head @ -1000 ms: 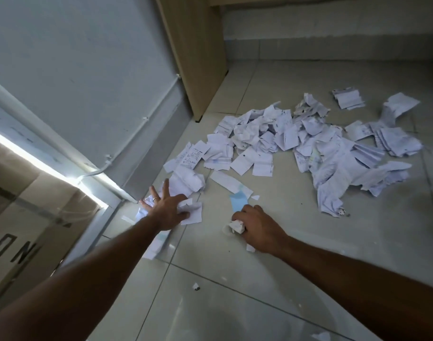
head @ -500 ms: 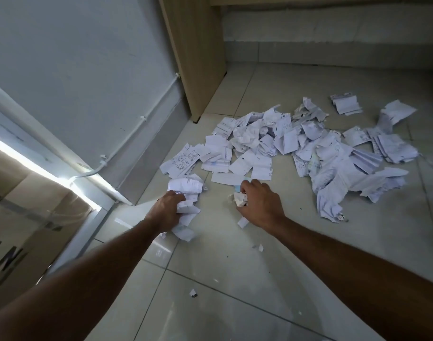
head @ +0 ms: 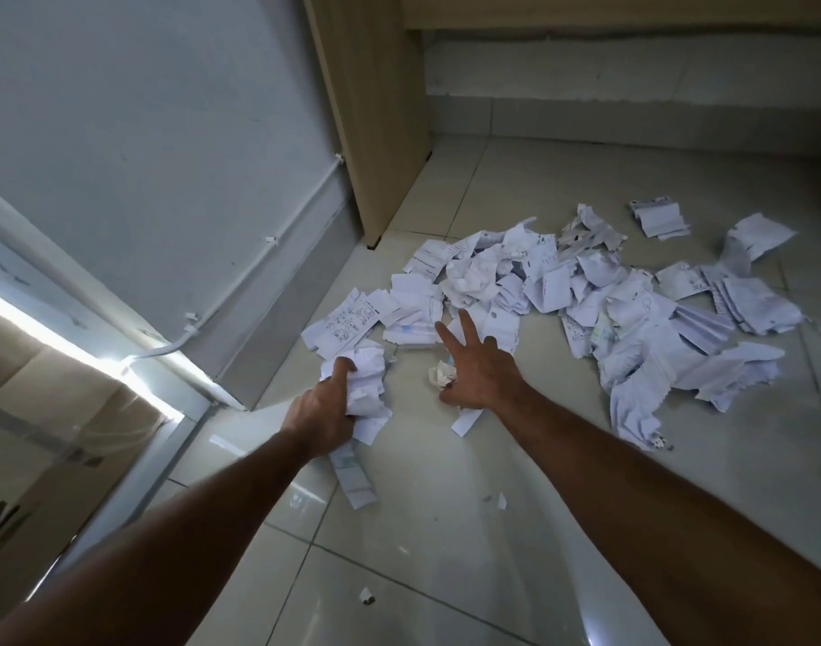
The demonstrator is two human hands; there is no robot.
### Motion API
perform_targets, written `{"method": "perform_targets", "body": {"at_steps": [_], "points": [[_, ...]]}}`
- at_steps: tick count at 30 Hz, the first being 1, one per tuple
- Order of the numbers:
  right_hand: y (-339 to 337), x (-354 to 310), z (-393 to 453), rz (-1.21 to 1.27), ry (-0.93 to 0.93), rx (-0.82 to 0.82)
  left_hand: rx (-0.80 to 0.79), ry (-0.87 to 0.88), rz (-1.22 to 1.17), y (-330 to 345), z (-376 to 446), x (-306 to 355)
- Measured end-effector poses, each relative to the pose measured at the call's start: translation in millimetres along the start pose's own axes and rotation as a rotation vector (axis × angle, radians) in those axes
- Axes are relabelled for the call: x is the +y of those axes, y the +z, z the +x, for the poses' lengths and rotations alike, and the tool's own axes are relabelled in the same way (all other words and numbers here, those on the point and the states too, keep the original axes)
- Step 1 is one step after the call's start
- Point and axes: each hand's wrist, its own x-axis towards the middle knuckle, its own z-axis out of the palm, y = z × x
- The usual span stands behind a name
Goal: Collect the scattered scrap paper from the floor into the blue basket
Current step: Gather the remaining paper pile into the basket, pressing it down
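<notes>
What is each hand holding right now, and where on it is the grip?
Left hand grips a crumpled paper bundle around its near side. Right hand, fingers spread, seems to pinch a small wad.

Dim, bluish indoor light; bright strip (head: 72, 347) glaring at left; faint sheen on floor tiles (head: 399, 529); wide-angle edge bending

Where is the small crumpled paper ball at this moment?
In the head view, the small crumpled paper ball lies on the floor tiles at centre, against the thumb side of the right hand, right of the left hand's paper bundle.
</notes>
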Motion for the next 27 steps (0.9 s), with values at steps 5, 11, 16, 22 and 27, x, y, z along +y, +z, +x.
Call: {"method": "perform_targets", "body": {"at_steps": [5,11,16,22,27], "points": [[11.7,7.2,16.4,0.155,0.053,-0.07,-0.054,-0.066,-0.078,-15.5,33.4,3.0],[28.8,15.1,5.7,0.259,-0.04,0.159,-0.485,-0.461,-0.542,-31.6,100.9,-3.2],[35.2,6.2,-3.3,0.226,0.024,0.202,-0.422,-0.307,-0.123,-38.6,114.0,1.7],[38.4,5.6,-15.0,0.259,0.04,0.211,-0.353,-0.183,-0.028,-33.5,99.1,8.7],[38.0,7.5,-42.8,0.287,0.02,0.162,-0.278,-0.095,0.029,-23.4,61.7,30.5]]}}
